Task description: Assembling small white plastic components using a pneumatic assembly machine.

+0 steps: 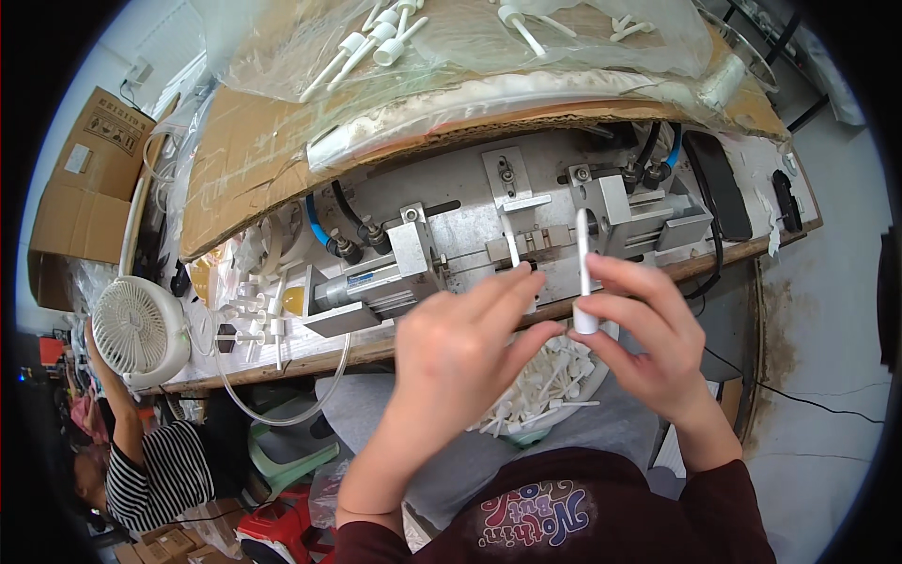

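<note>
My right hand (pixel 648 334) pinches a white plastic stick with a wide cap-like base (pixel 584 318), held upright with its thin end up, in front of the right side of the metal clamping fixture (pixel 460 249). My left hand (pixel 460 343) reaches over the fixture's front edge, fingers stretched out and thumb apart. Its fingertips are at the lower end of another white stick (pixel 510 237) standing in the middle of the fixture; whether they touch it is hard to tell. Below both hands, a tub (pixel 594 383) heaped with small white plastic sticks (pixel 536 395) rests at my lap.
Air cylinders (pixel 362 287) with blue and black hoses flank the fixture. Capped white sticks (pixel 381 42) lie on plastic film over cardboard behind. A white fan (pixel 141 329) and more white parts (pixel 254 315) are left; a black phone (pixel 716 183) is right. Another person (pixel 160 475) sits at left.
</note>
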Available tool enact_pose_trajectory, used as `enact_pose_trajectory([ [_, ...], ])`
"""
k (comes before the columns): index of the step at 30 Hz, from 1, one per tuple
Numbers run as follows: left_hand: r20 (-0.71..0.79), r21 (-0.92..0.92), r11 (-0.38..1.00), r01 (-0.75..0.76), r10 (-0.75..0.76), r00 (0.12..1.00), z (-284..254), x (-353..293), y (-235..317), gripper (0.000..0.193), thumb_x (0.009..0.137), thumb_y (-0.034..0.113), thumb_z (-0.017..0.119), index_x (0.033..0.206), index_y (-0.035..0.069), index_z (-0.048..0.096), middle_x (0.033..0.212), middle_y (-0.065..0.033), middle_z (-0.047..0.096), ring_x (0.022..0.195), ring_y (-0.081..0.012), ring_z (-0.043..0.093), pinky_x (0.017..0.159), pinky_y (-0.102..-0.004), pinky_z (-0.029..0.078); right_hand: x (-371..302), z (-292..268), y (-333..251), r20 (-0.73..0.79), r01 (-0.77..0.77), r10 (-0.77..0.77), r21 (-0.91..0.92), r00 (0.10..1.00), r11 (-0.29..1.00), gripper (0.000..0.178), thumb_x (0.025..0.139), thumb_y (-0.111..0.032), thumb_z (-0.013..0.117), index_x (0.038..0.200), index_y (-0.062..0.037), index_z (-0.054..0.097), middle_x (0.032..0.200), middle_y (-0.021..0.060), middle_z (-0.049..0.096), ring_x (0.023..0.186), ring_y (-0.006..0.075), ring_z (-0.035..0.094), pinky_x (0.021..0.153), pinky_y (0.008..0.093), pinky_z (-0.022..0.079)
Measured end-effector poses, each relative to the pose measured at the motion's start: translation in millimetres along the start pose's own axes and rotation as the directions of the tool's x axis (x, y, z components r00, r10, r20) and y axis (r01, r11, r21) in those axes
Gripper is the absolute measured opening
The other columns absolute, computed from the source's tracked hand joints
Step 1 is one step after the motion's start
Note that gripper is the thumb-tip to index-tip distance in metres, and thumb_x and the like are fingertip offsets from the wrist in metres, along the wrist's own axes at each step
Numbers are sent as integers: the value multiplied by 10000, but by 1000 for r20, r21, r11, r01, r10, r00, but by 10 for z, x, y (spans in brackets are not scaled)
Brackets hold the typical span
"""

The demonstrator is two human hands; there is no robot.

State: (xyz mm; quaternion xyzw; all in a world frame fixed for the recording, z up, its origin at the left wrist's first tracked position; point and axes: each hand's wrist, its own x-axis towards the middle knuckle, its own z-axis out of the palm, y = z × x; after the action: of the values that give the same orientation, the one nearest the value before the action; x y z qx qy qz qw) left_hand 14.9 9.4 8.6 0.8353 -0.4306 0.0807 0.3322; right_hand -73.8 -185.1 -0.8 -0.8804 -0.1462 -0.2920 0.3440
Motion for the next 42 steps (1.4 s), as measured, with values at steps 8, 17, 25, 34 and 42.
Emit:
enact_pose_trajectory([
  [8,-452,75,997,-11,43,891,-750,1012,-557,289,819,266,807,1033,77,764,981,-136,739,916,-233,689,823,-335,517,79,207,-45,231,125,-49,-329,972,936,286,708,-86,756,966,-12,657,1280,159,664,607,174,610,578,288,483],
  [17,-182,447,836,320,-265,947,-720,1714,-1092,799,860,646,636,1339,8,580,1316,-232,604,1253,-359,562,1039,-448,453,168,330,-45,125,181,-152,-259,980,949,196,728,-52,667,909,23,663,1171,180,693,743,162,677,637,277,539],
  [25,-93,655,739,159,-129,987,-514,1872,-1225,491,966,417,550,1250,20,593,1164,-201,626,1070,-370,644,903,-470,518,114,368,30,148,146,-118,-200,982,969,234,727,-96,713,945,-17,689,1200,139,697,758,173,689,615,281,521],
  [34,-94,487,874,-1,53,994,-609,1658,-1108,274,985,215,554,1198,44,582,1098,-163,658,1037,-359,651,855,-469,519,166,335,51,164,159,-111,-321,980,934,149,752,-78,671,893,-40,700,1191,101,718,548,77,594,526,243,438],
  [42,-283,-168,986,23,-70,957,-754,1263,-352,236,984,148,591,1203,60,586,986,-120,693,816,-237,598,683,-356,484,212,280,17,203,88,-35,-257,978,962,235,753,-121,799,971,-59,741,1121,56,736,567,116,594,535,263,464],
])
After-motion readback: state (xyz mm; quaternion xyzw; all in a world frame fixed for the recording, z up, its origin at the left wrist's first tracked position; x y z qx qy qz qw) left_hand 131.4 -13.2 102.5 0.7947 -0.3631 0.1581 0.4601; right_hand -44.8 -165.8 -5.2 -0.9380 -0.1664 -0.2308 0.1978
